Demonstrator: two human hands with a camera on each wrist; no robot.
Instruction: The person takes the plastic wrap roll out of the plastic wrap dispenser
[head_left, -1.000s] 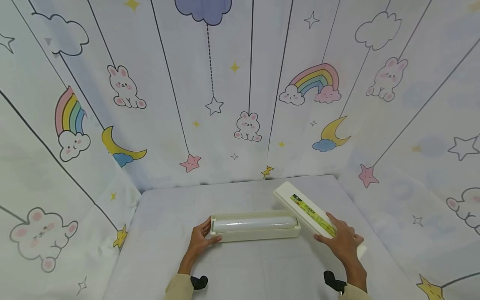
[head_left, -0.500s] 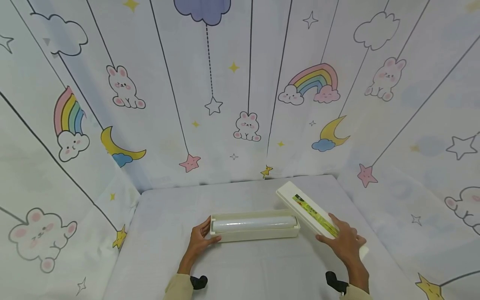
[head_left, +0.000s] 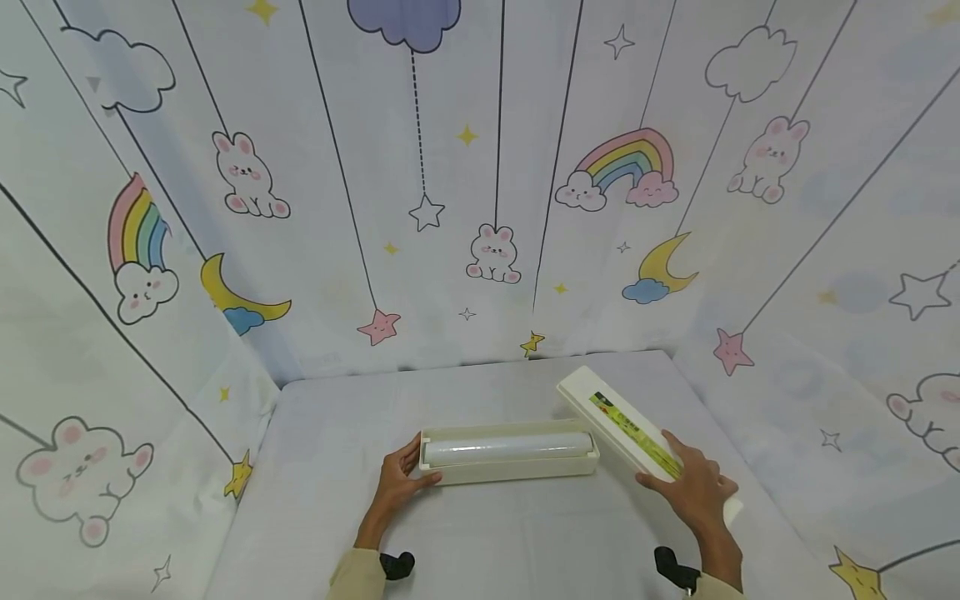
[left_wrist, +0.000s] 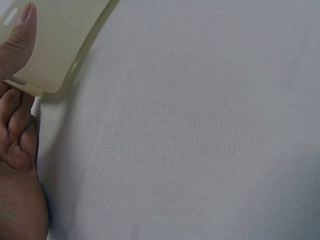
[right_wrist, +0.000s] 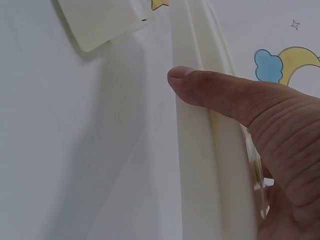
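Note:
A long cream plastic box (head_left: 517,474) sits on the table in the head view, its top uncovered. Inside it lies a roll of what looks like cling film (head_left: 510,448). My left hand (head_left: 396,492) grips the box's left end, the thumb on the front side; the left wrist view shows the thumb (left_wrist: 20,42) against the cream wall. To the right, my right hand (head_left: 693,487) holds a long whitish lid (head_left: 581,390) with a green and yellow label, slanting down toward me. Its thumb (right_wrist: 215,90) lies across the lid's side in the right wrist view.
A white cloth covers the table (head_left: 465,542). Behind and to both sides hang white curtains (head_left: 450,275) printed with rabbits, stars, moons and rainbows. Black mounts (head_left: 397,565) stick out at both wrists, beside beige sleeves.
My right hand has shifted slightly to the right with the lid, moving it a little farther from the box. The left hand and the box stay in place.

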